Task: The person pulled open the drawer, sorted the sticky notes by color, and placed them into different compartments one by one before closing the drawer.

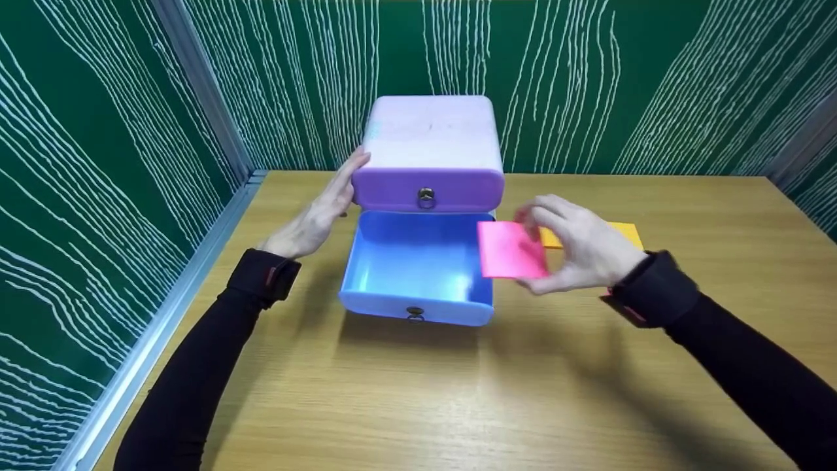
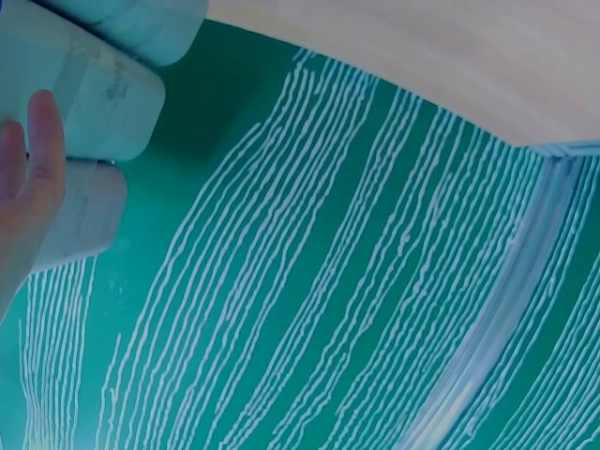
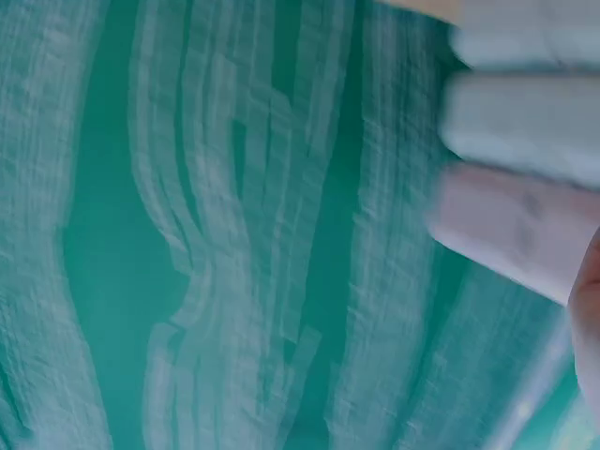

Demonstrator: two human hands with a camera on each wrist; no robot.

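A small drawer unit (image 1: pixel 431 131) with a white top and a purple upper drawer front (image 1: pixel 392 191) stands at the back middle of the table. Below it, the blue drawer (image 1: pixel 412 261) is pulled out, its inside bare. My left hand (image 1: pixel 320 212) rests with extended fingers against the unit's left side; in the left wrist view its fingers (image 2: pixel 45 141) lie along the casing. Just right of the drawer, my right hand (image 1: pixel 572 245) pinches a pink square sticky note (image 1: pixel 507 252) between thumb and fingers. The note's left edge overlaps the drawer's right rim in the head view.
An orange sticky note (image 1: pixel 628 232) lies on the wooden table (image 1: pixel 418 399), partly hidden behind my right hand. Green walls with white wavy lines (image 1: pixel 569 72) stand behind and to the left. A metal strip (image 1: pixel 150 327) runs along the table's left edge.
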